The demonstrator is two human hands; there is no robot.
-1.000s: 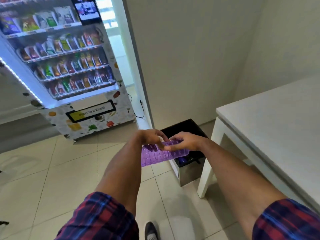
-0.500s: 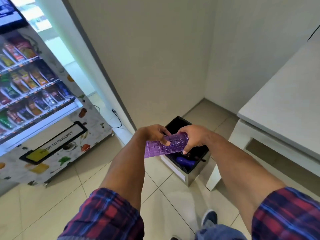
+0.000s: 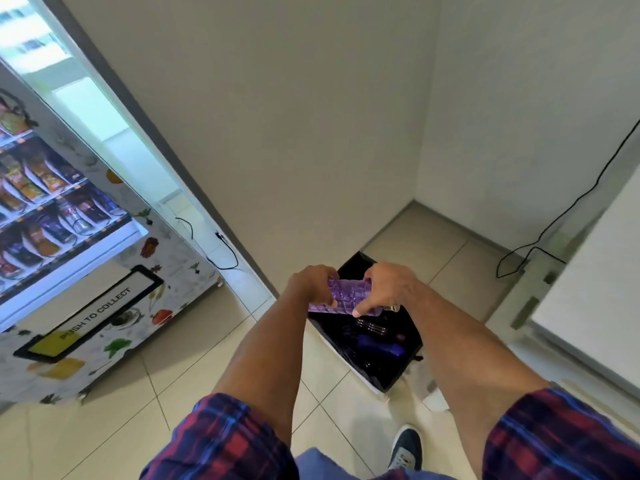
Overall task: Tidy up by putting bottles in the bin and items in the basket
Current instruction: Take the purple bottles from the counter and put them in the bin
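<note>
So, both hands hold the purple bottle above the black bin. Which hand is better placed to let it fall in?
Probably the right hand. It grips the end of the purple bottle that lies over the opening of the black bin; the left hand holds the end near the bin's left edge.

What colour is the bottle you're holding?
Translucent purple bottle with a gridded texture, seen in the head view.

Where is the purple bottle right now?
The purple bottle is mid-frame, held sideways between the left hand and right hand, over the open black bin.
</note>
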